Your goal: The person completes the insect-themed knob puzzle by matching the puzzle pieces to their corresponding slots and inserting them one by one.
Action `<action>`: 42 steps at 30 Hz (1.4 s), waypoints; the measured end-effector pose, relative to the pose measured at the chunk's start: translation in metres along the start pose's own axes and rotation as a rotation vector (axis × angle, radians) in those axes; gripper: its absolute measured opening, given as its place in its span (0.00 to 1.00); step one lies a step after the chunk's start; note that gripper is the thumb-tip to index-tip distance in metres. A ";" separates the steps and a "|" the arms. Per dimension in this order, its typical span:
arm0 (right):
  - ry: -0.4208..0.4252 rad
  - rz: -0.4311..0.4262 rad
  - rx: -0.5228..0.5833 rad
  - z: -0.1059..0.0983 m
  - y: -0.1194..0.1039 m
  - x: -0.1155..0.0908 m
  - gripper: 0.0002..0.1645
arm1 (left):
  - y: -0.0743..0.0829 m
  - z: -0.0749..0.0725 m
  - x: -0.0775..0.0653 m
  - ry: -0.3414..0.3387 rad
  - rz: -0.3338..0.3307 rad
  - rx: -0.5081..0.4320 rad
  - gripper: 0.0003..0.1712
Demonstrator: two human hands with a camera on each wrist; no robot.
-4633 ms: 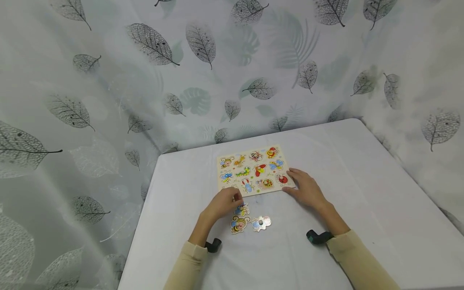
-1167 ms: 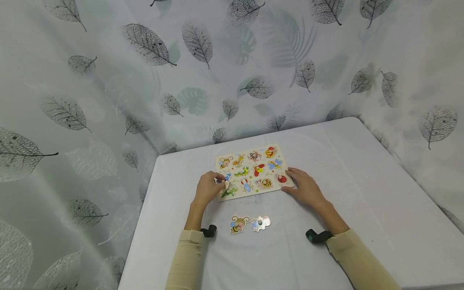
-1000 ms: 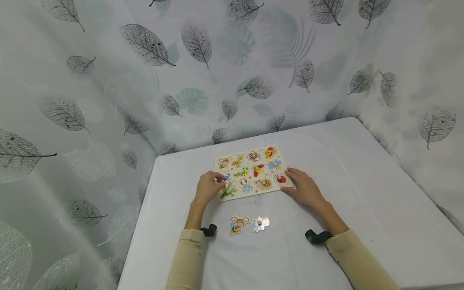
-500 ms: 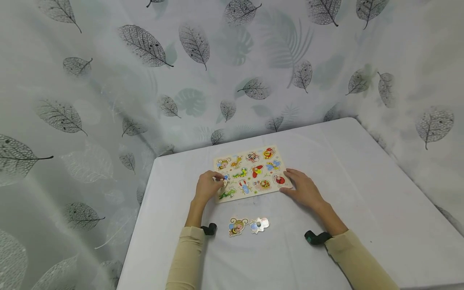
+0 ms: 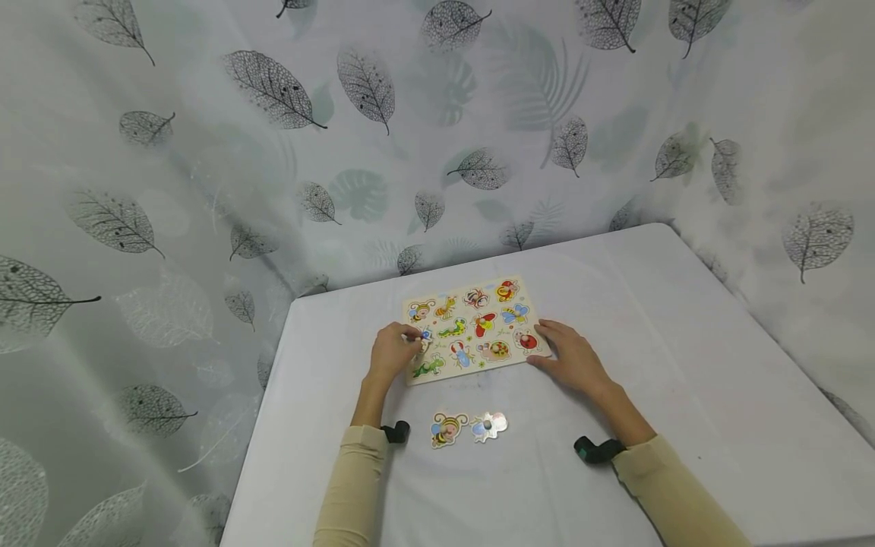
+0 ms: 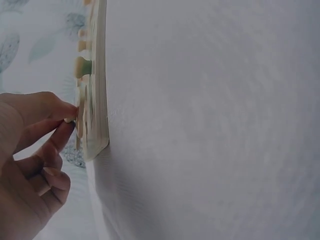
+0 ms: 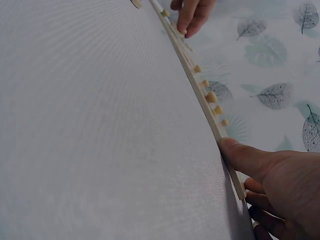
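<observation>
A wooden peg puzzle board (image 5: 472, 370) with colourful insect pieces lies on the table. My left hand (image 5: 393, 351) is at its left side, thumb and fingertip pinching the knob of a small blue insect puzzle piece (image 5: 426, 334) over the middle row; the fingers partly cover it. In the left wrist view, this piece (image 6: 80, 117) stands slightly proud of the board's face. My right hand (image 5: 574, 357) grips the board's near right corner, thumb on the front edge (image 7: 231, 150) and fingers along the side. Nearer me lie a bee piece (image 5: 447, 430) and a pale piece (image 5: 488, 427).
A white cloth covers the table (image 5: 656, 365), whose back edge meets a leaf-printed curtain (image 5: 437, 152). Wooden knobs (image 7: 211, 97) stick up from the pieces on the board. Dark wrist cameras (image 5: 597, 450) sit on both wrists.
My left hand has taken the blue insect piece from beside the bee piece and carried it up to the board's left side. Over the last second it barely moves; the right hand stays put.
</observation>
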State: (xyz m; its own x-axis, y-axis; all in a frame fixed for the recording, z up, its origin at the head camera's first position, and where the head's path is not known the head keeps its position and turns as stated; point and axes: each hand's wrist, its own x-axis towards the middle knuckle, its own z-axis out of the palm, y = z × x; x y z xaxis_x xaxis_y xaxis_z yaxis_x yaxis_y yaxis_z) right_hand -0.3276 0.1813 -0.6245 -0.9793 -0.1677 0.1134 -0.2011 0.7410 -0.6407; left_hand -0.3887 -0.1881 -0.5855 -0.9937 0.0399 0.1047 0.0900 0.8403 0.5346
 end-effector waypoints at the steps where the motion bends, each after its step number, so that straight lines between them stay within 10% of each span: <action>1: 0.000 -0.001 0.002 0.000 0.000 0.000 0.46 | 0.000 0.000 0.000 0.000 0.003 0.001 0.07; 42: 0.017 -0.028 0.002 0.001 0.001 0.000 0.46 | 0.003 0.004 0.000 -0.046 -0.023 0.024 0.11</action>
State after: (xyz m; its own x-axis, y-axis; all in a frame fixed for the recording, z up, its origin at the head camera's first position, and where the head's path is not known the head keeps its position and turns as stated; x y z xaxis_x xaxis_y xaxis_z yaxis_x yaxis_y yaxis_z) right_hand -0.3281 0.1813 -0.6255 -0.9735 -0.1778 0.1441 -0.2287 0.7349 -0.6384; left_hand -0.3884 -0.1839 -0.5870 -0.9976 0.0446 0.0535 0.0659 0.8540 0.5161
